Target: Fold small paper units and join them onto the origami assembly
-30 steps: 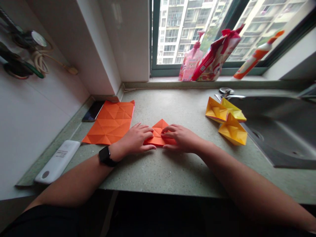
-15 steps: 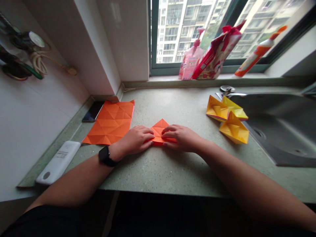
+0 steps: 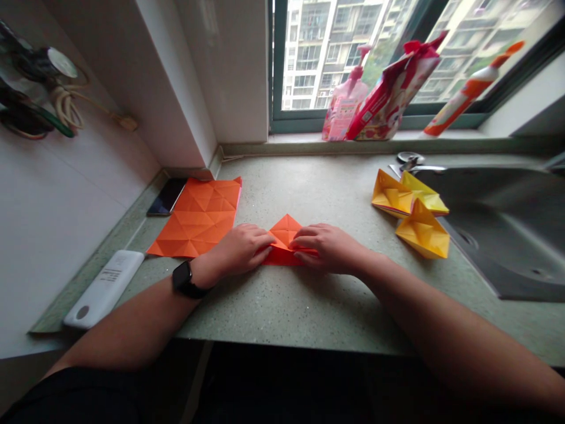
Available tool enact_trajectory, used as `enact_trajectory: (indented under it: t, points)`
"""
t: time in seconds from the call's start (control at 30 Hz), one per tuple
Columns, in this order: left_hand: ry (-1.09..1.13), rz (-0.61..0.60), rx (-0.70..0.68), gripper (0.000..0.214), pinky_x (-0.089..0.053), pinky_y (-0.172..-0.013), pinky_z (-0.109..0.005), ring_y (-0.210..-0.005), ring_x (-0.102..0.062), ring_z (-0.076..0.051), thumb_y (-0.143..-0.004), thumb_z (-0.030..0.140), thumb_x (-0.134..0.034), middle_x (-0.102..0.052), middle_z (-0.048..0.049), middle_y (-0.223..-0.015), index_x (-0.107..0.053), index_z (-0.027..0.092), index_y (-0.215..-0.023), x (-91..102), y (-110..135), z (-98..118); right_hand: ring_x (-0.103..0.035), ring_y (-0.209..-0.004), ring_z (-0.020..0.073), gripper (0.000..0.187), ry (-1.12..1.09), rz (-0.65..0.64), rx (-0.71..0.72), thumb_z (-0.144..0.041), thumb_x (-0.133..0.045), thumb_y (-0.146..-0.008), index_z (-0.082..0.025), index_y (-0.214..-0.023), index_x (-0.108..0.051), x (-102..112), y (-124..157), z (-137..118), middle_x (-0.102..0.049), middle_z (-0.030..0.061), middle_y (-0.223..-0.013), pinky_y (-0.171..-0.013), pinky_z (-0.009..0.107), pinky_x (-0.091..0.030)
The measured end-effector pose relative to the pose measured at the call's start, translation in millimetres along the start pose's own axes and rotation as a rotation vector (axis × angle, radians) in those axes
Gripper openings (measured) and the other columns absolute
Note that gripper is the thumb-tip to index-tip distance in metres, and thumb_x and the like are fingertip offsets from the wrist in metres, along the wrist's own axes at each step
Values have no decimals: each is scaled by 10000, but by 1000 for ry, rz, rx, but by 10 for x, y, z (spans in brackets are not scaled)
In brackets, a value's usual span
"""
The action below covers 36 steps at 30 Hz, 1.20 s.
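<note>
A small piece of folded orange paper [image 3: 286, 231] lies on the counter between my hands, its pointed tip facing the window. My left hand [image 3: 244, 248] pinches its left side, thumb and fingers at the front fold. On the opposite side my right hand [image 3: 329, 247] grips the paper the same way, the thumb near the lower flap. The fingers cover both side corners. Left of my left hand rests a larger creased orange sheet [image 3: 198, 215], spread flat with pink showing along its right edge.
Folded yellow paper boats [image 3: 424, 232] stand at the right beside the steel sink [image 3: 507, 235]. A phone [image 3: 166, 197] and a white power bank [image 3: 105, 288] lie at the left. On the windowsill are a pink pump bottle [image 3: 346, 109], a red bag [image 3: 392, 94] and an orange-white bottle [image 3: 463, 97].
The front flap of the folded orange paper has lifted, and more of the red-orange layer beneath it shows. Both hands keep their hold with slight finger shifts. The view has moved a little.
</note>
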<state>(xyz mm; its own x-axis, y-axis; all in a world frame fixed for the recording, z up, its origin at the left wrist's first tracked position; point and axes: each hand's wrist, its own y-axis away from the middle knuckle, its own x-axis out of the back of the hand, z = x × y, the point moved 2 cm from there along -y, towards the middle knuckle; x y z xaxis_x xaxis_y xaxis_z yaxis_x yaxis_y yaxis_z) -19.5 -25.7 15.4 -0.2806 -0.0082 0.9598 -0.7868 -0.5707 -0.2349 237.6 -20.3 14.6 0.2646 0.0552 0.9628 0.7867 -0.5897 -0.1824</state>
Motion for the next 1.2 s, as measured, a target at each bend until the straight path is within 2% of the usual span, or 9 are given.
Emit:
enact_trajectory:
  t: [0.17,0.33,0.5,0.6,0.7,0.8,0.93,1.07,1.2]
  points:
    - [-2,40,67,296,-589,-946,-407,-1025,-740,-241,-1085,215,-542,-786,-106,-1146,-687,182,-1341,-56,4,-36,-771,-892,225,387,94,45,-97,-264,-624,-1045,-265,-1421,-715,-43,10,37,-826,95,-1196,-799,345,-559]
    - [52,88,92,395,-606,-1029,-431,-1165,-722,-249,-1059,160,-552,-744,-120,-1307,-619,198,-1446,-104,-27,-75,-752,-838,223,449,186,76,-190,-250,-634,-1034,-292,-1479,-665,-125,7,79,-818,96,-1205,-736,335,-541]
    - [42,96,87,373,-610,-1016,-418,-1174,-704,-245,-1047,128,-576,-698,-112,-1376,-678,222,-1394,-136,-73,-74,-747,-944,247,365,218,119,-213,-236,-650,-1022,-279,-1380,-710,-131,-20,73,-801,94,-1247,-838,381,-546]
    - [-38,133,51,254,-557,-1102,-501,-1260,-660,-281,-1077,173,-596,-680,-117,-1425,-772,243,-1246,-151,-95,-73,-723,-1064,278,215,215,144,-194,-266,-678,-1023,-258,-1221,-762,-103,-38,76,-793,88,-1262,-941,432,-515]
    - [-53,118,-36,263,-522,-1143,-519,-1276,-643,-273,-1095,178,-593,-701,-102,-1424,-787,263,-1250,-182,-116,-62,-692,-1092,291,109,227,165,-198,-294,-701,-1015,-264,-1074,-788,-90,-48,104,-794,74,-1237,-1002,468,-463]
    - [1,72,-125,307,-552,-1097,-447,-1241,-661,-240,-1108,154,-566,-737,-84,-1388,-760,253,-1325,-224,-135,-28,-669,-1034,281,110,252,165,-219,-296,-690,-1021,-262,-1000,-793,-93,-51,133,-795,74,-1176,-992,460,-437]
    - [20,52,-105,309,-563,-1058,-423,-1200,-676,-241,-1115,167,-539,-753,-83,-1353,-756,232,-1326,-247,-149,27,-652,-989,271,130,266,128,-238,-303,-681,-1027,-251,-981,-791,-97,-57,120,-778,87,-1128,-930,427,-429]
    - [2,18,-93,305,-530,-1105,-476,-1220,-662,-272,-1128,295,-547,-732,-106,-1377,-743,223,-1351,-224,-148,81,-659,-971,260,128,187,67,-290,-313,-682,-1026,-252,-981,-785,-122,-80,87,-770,79,-1090,-868,390,-434]
    - [6,-40,-59,342,-457,-1198,-556,-1302,-629,-306,-1123,386,-572,-703,-104,-1430,-724,245,-1395,-205,-139,93,-669,-1031,279,118,117,42,-393,-343,-708,-1008,-254,-1043,-776,-151,-81,134,-753,91,-1144,-878,387,-464]
